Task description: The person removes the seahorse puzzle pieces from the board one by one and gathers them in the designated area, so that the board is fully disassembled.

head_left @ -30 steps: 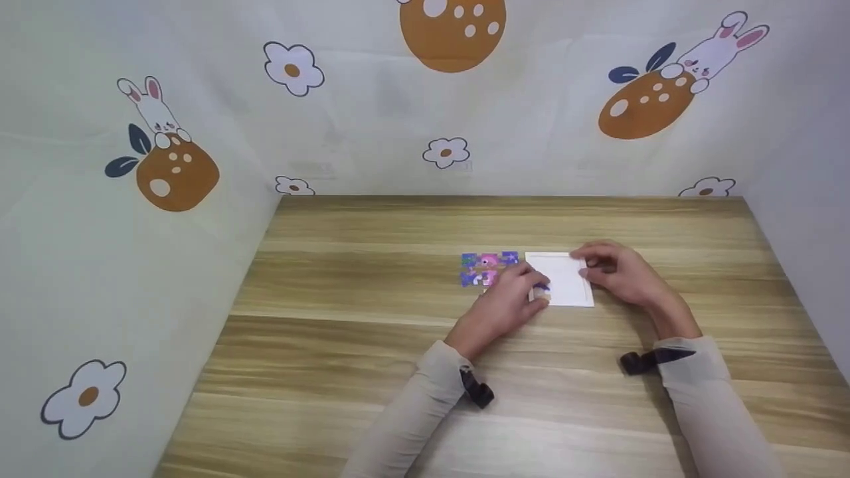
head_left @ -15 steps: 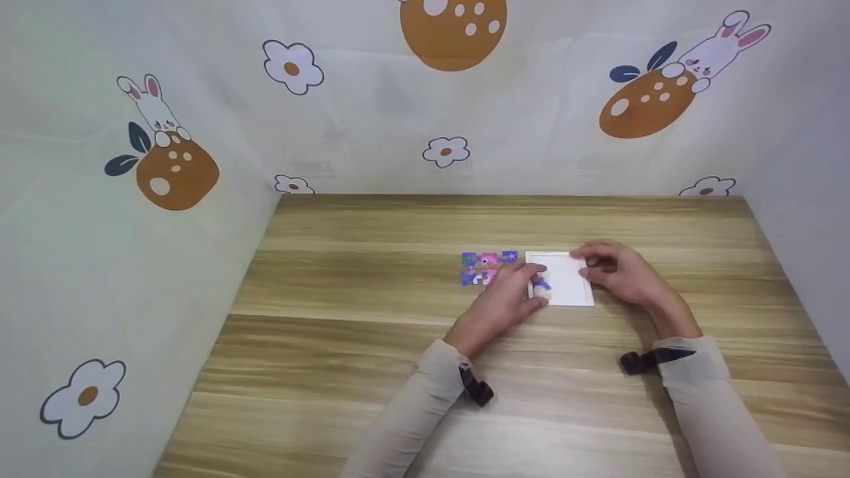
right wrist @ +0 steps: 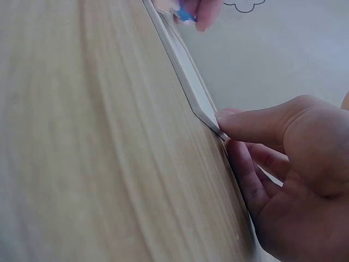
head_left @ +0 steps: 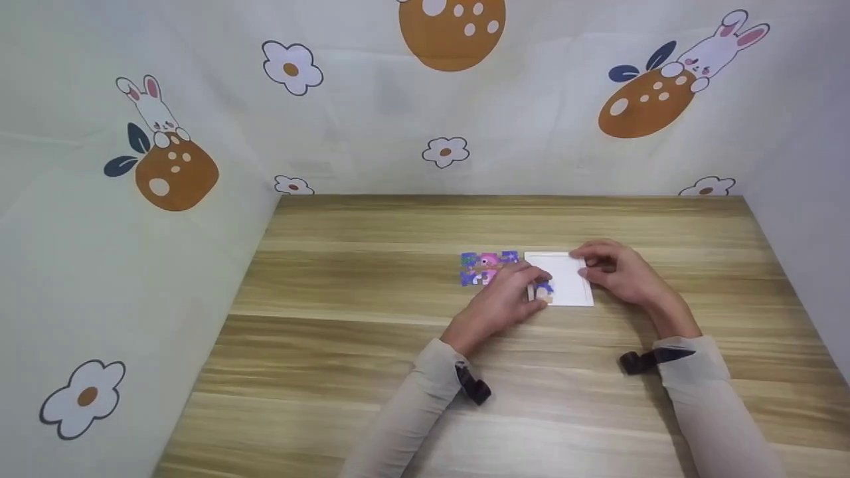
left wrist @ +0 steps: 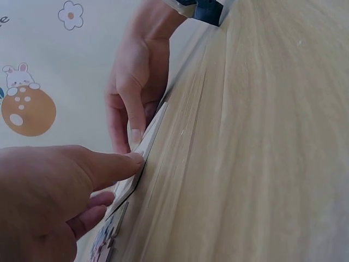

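Observation:
A square white puzzle tray (head_left: pixel 570 282) with a raised border lies on the table. My left hand (head_left: pixel 501 295) is over its near left corner, thumb low and fingers above, holding a blue and beige jigsaw piece (head_left: pixel 544 291). In the right wrist view, the piece (right wrist: pixel 186 14) shows partly under the left fingertips. My right hand (head_left: pixel 624 273) grips the tray's right edge, and its thumb (right wrist: pixel 251 126) rests on the border in the right wrist view. Left of the tray lie joined jigsaw pieces (head_left: pixel 470 260) in blue and pink, partly hidden by the left hand.
The wood-grain table (head_left: pixel 358 372) stretches around the tray on all sides. A pale cloth wall (head_left: pixel 372 119) printed with rabbits, oranges and flowers rises behind it and at the left. Each sleeve carries a black wrist camera (head_left: pixel 473 385).
The left fingers have shifted slightly over the tray's corner, and the jigsaw piece shows turned and a little farther right. The right hand and the tray have stayed in place.

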Available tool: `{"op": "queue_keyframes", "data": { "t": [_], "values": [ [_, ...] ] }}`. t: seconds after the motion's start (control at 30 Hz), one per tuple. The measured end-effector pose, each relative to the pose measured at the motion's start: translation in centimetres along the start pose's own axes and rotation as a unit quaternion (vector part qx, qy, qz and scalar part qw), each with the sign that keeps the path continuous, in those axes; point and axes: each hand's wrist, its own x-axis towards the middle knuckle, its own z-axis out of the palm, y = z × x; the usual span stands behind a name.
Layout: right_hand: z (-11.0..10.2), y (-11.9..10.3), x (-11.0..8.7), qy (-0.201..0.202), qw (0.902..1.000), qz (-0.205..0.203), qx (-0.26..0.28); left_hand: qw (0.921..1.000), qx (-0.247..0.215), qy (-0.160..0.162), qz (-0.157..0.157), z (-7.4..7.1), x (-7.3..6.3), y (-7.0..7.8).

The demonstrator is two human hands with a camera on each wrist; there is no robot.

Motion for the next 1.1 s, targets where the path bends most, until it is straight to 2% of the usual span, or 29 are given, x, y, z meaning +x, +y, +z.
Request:
{"op": "queue_keyframes", "data": {
  "t": [0.17, 0.33, 0.5, 0.67, 0.83, 1.1],
  "values": [
    [-0.1, 0.0, 0.0, -0.002, 1.0, -0.002, -0.007, 0.9997, 0.012, 0.006, 0.022, -0.1, -0.1, -0.5],
    [0.0, 0.1, 0.1, -0.002, 0.9999, -0.003, -0.012, 0.9988, 0.023, 0.029, 0.032, -0.4, -0.6, -1.1],
    [0.1, 0.0, 0.2, -0.002, 1.0, 0.003, -0.009, 0.9968, -0.01, 0.071, 0.036, -1.5, -1.2, -2.2],
    [0.1, 0.0, 0.1, 0.003, 1.0, -0.004, -0.008, 0.9916, -0.051, 0.111, 0.042, -2.8, -2.0, -3.8],
    [0.0, 0.4, 0.1, 0.004, 0.9999, -0.008, -0.007, 0.9883, -0.09, 0.121, 0.021, -4.0, -3.0, -5.2],
    [0.1, 0.6, 0.4, 0.009, 0.9999, -0.005, -0.004, 0.9898, -0.083, 0.113, -0.026, -5.3, -4.7, -6.8]
  ]
}}
